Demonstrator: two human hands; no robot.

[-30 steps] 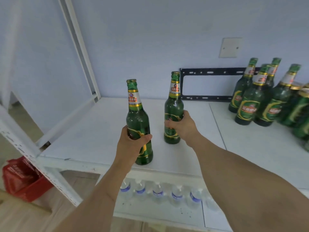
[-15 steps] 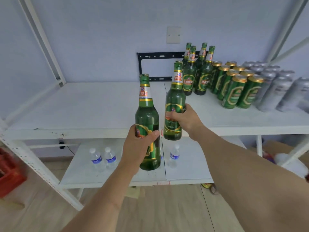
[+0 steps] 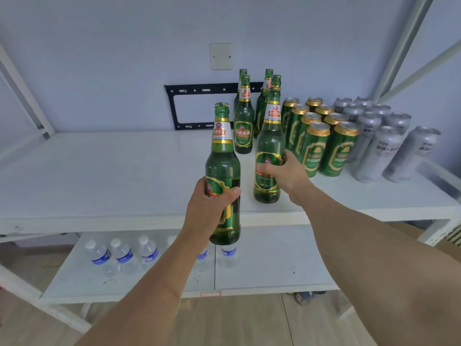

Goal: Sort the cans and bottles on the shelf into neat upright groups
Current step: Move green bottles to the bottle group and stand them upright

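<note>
— While we look along the shelf (image 3: 99, 171), what crowds it?
— Green bottles (image 3: 244, 121) at the back, green cans (image 3: 321, 143) beside them, silver cans (image 3: 384, 146) further right; water bottles (image 3: 122, 253) below.
— And ours?
— Our left hand (image 3: 209, 208) grips one bottle (image 3: 222, 168) upright before the shelf edge; our right hand (image 3: 284, 173) grips another bottle (image 3: 269, 151), upright, near the cans. We can't read the labels.

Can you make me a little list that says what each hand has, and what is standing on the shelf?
left hand: holds a green bottle
right hand: holds a second green bottle
top shelf: four green bottles upright at the back, green cans beside them, silver cans furthest right
lower shelf: small water bottles
</note>
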